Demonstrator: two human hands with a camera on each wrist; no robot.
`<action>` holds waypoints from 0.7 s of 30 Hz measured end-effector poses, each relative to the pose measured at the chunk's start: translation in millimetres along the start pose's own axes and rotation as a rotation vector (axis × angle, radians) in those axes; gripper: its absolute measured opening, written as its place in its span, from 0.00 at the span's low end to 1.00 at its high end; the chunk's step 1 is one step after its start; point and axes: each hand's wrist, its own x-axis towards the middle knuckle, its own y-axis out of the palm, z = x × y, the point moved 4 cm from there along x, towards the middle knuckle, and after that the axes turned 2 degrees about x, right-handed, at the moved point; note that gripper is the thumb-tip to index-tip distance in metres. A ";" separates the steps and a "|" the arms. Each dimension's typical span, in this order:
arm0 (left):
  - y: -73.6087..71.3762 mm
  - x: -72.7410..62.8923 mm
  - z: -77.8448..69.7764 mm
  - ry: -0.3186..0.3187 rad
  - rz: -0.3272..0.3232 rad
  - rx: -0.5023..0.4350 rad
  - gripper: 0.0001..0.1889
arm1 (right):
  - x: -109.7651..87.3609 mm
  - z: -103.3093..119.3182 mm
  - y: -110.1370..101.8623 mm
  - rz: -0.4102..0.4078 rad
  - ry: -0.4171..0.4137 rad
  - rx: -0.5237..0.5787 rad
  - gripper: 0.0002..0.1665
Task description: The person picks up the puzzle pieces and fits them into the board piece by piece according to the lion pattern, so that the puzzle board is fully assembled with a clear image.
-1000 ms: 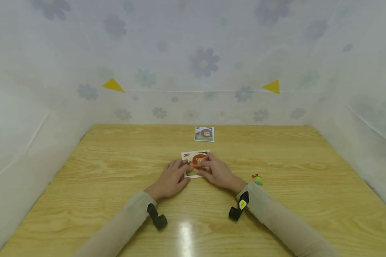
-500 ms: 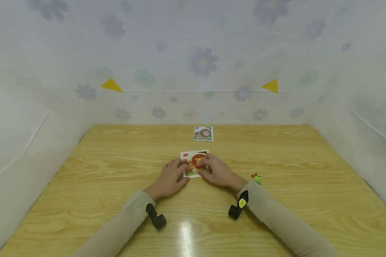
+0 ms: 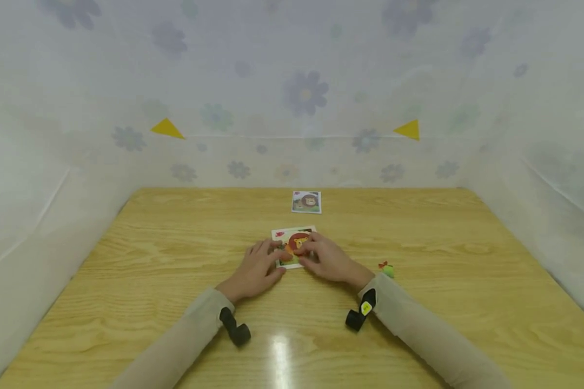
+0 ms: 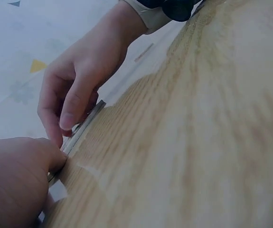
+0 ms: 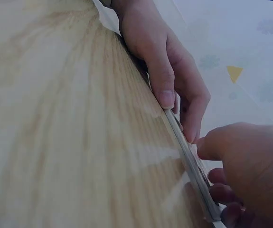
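Note:
A small white-framed lion picture puzzle (image 3: 299,240) lies on the table in front of me, partly covered by both hands. My left hand (image 3: 259,271) rests at its left side, fingers extended over the picture and thumb by the near edge. From the right, my right hand (image 3: 331,260) reaches over the puzzle, its fingers bent and tips down at the surface, close to the left index fingertip. I cannot tell whether a piece sits between the right fingertips. In the right wrist view, the puzzle's thin edge (image 5: 189,164) runs between the hands.
A matching lion picture card (image 3: 306,202) lies farther back on the wooden table (image 3: 185,232). Right of the right wrist are small loose green and red pieces (image 3: 387,269). White flowered sheeting (image 3: 253,97) with two yellow triangles (image 3: 168,128) closes off the back and sides.
The right fingers shift slightly over the puzzle, and the left index finger moves a little on it. Puzzle, card and loose pieces stay put, apart from a slight drift of the whole view.

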 end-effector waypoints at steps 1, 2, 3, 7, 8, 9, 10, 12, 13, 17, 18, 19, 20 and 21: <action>-0.1 0.1 -0.1 -0.004 0.003 0.001 0.14 | -1.1 0.1 -2.7 -0.005 0.001 0.020 0.09; -0.2 0.1 -0.1 -0.009 0.010 0.000 0.14 | -3.0 -0.6 -6.0 -0.011 0.003 0.043 0.09; -0.3 -0.2 -0.4 -0.013 0.014 -0.002 0.14 | -5.9 -1.7 -10.3 -0.022 0.013 0.066 0.08; -0.3 -0.6 -1.5 -0.013 0.011 -0.014 0.15 | -25.3 -11.8 -32.7 -0.072 0.060 0.084 0.07; 0.3 -0.6 -1.5 -0.013 0.014 -0.019 0.15 | -32.3 -15.5 -39.2 -0.082 0.066 0.072 0.07; 1.0 -0.6 -1.4 -0.010 0.012 -0.018 0.15 | -39.6 -19.1 -45.7 -0.089 0.077 0.052 0.06; 1.5 -0.6 -1.3 -0.007 0.011 -0.014 0.15 | -46.9 -22.7 -52.1 -0.092 0.081 0.033 0.06; 1.8 -0.9 -0.7 0.000 0.004 -0.008 0.16 | -61.4 -29.9 -64.6 -0.089 0.094 -0.002 0.06; 1.7 -1.3 -0.3 0.001 0.001 -0.003 0.16 | -68.6 -33.4 -70.3 -0.084 0.102 -0.018 0.06; 0.3 -2.5 0.5 0.013 -0.014 0.024 0.18 | -95.6 -43.0 -88.9 -0.031 0.180 -0.068 0.10; 0.3 -2.6 0.6 0.015 -0.012 0.029 0.18 | -101.6 -43.9 -92.3 -0.013 0.201 -0.079 0.12; 0.5 -2.5 0.7 0.014 -0.004 0.033 0.19 | -107.0 -44.2 -95.2 -0.001 0.217 -0.092 0.14; 0.7 -2.3 0.5 0.018 0.000 0.033 0.19 | -112.0 -44.5 -97.7 0.012 0.232 -0.116 0.16; 0.8 -2.1 0.3 0.021 0.006 0.034 0.19 | -115.9 -44.2 -99.6 0.023 0.240 -0.142 0.18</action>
